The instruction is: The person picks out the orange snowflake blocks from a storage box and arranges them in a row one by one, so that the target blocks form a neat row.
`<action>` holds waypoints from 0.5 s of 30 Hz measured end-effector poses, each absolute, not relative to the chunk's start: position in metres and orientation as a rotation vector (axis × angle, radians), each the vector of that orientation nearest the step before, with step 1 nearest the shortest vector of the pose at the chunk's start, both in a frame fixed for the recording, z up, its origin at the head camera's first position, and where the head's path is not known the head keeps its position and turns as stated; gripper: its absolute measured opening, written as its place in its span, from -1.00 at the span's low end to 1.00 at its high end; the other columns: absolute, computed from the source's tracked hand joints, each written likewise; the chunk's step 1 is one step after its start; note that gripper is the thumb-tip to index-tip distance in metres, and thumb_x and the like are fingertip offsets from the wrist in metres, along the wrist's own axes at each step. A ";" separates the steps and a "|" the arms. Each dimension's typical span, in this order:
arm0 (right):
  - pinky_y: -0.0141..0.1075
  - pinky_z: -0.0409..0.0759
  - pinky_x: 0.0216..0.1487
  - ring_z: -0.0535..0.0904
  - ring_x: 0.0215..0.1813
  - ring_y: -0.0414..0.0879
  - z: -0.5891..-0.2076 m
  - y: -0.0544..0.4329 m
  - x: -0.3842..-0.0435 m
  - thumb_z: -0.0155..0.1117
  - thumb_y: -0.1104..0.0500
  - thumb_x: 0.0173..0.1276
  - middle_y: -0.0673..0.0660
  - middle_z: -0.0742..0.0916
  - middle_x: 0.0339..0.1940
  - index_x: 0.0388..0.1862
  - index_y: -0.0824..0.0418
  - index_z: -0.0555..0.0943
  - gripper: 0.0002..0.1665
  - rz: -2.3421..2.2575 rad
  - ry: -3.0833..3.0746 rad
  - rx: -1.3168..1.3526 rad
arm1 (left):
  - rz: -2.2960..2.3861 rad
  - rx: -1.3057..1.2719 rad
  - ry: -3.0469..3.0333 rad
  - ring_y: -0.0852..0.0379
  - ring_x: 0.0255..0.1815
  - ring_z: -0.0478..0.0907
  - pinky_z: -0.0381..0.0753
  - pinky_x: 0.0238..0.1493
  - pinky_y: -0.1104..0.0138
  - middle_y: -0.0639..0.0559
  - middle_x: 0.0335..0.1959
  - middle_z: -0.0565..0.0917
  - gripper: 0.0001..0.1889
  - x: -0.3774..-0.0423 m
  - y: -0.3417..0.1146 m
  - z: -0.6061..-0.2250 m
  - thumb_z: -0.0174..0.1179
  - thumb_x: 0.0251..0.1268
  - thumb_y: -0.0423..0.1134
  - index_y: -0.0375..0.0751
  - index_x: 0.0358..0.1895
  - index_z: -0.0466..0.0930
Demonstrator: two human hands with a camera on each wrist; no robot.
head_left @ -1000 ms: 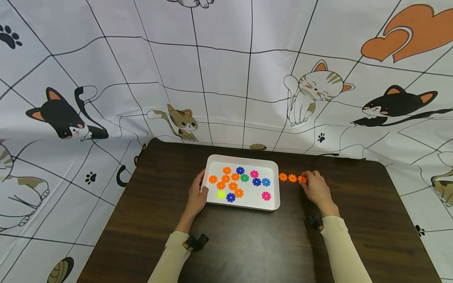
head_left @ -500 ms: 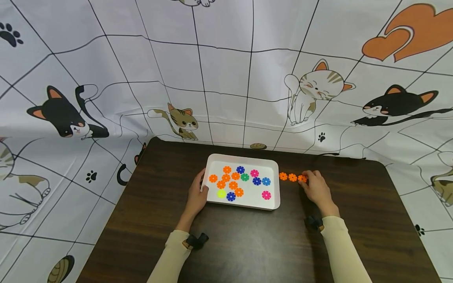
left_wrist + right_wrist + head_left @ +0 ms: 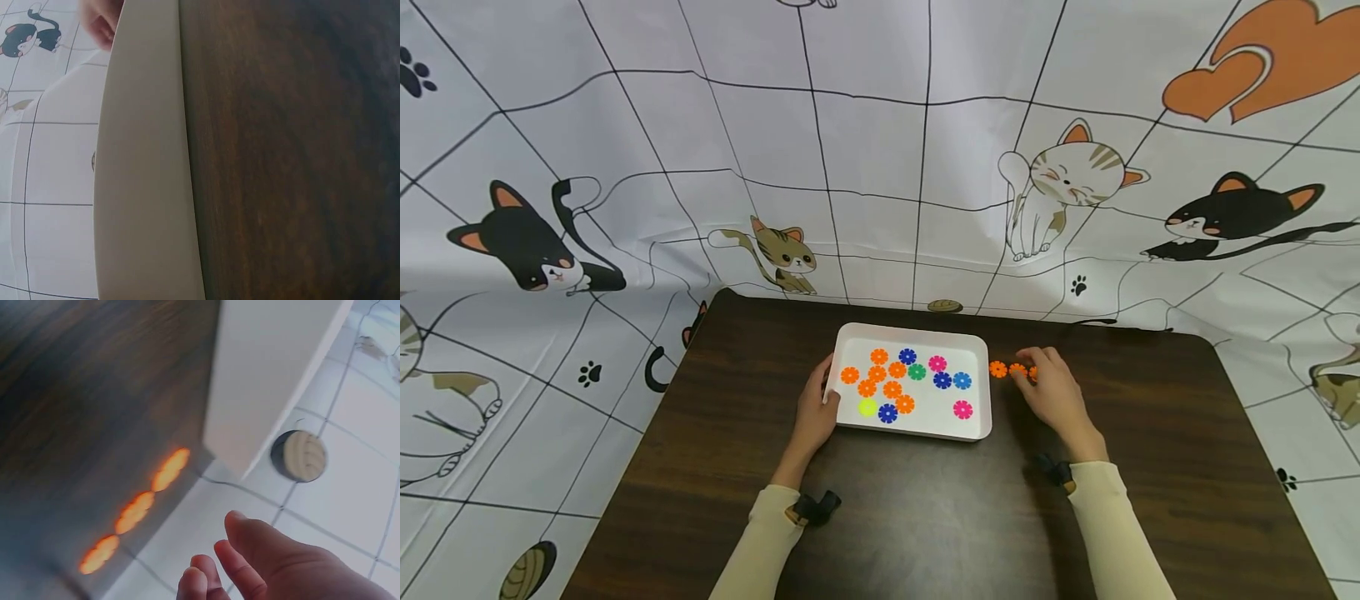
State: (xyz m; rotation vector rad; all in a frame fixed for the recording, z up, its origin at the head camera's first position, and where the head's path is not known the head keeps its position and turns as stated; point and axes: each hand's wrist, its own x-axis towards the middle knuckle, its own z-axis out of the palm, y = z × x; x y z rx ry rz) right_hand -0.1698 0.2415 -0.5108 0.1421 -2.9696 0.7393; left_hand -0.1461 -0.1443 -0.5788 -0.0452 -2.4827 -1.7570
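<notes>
Nearest are two pale sleeves (image 3: 752, 542), one on each arm, and two black wrist cameras (image 3: 820, 508), all above a dark brown wooden table (image 3: 917, 517). The left hand (image 3: 815, 412) grips a white tray (image 3: 928, 417) by its left end, thumb over the rim. The right hand (image 3: 1054, 392) holds nothing, its thumb and fingertips parted over a row of three orange discs (image 3: 997, 369) on the table just beside the tray's right end; from the head view this hand partly hides the row. The three look alike, flat and round with scalloped edges, set edge to edge in a straight line; whether they are linked is too blurred to tell. The tray bears fifteen notched discs lying flat: seven orange (image 3: 849, 375), three dark blue (image 3: 942, 380), two pink (image 3: 937, 364), one light blue (image 3: 962, 380), one green (image 3: 917, 372) and one yellow (image 3: 868, 407). Behind the table hangs a white cloth (image 3: 872, 142) with black grid lines, cartoon cats (image 3: 1075, 175) and two orange hearts (image 3: 1206, 87)
</notes>
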 end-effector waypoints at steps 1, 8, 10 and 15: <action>0.11 0.62 -0.09 0.57 0.02 0.20 -0.509 0.238 -0.169 0.29 0.12 0.45 0.34 0.60 0.12 0.23 0.29 0.56 -0.55 0.745 -2.972 0.147 | -1.752 -0.048 -2.483 -0.29 0.48 0.34 0.31 0.49 -0.22 -0.29 0.55 0.30 -0.33 -0.146 -0.144 -0.579 -0.14 0.38 -0.53 -0.25 0.58 0.15; 0.10 0.66 -0.04 0.58 0.00 0.16 -0.499 0.212 -0.163 0.36 0.11 0.40 0.31 0.62 0.12 0.22 0.27 0.58 -0.53 0.767 -2.983 0.229 | -1.744 -0.037 -2.492 -0.28 0.47 0.34 0.30 0.50 -0.22 -0.28 0.55 0.31 -0.33 -0.146 -0.144 -0.578 -0.13 0.38 -0.52 -0.23 0.59 0.16; 0.08 0.68 -0.02 0.58 -0.02 0.14 -0.497 0.203 -0.161 0.38 0.10 0.39 0.30 0.63 0.10 0.22 0.27 0.59 -0.52 0.765 -2.985 0.263 | -1.741 -0.040 -2.492 -0.28 0.47 0.34 0.31 0.49 -0.22 -0.28 0.55 0.31 -0.33 -0.146 -0.145 -0.579 -0.13 0.38 -0.52 -0.24 0.58 0.16; -0.03 0.71 -0.06 0.59 -0.07 0.07 -0.497 0.181 -0.157 0.42 0.08 0.35 0.27 0.66 0.07 0.19 0.23 0.60 -0.52 0.764 -2.999 0.351 | -1.743 -0.050 -2.487 -0.29 0.48 0.33 0.30 0.49 -0.24 -0.28 0.56 0.29 -0.33 -0.146 -0.145 -0.580 -0.13 0.38 -0.53 -0.25 0.59 0.15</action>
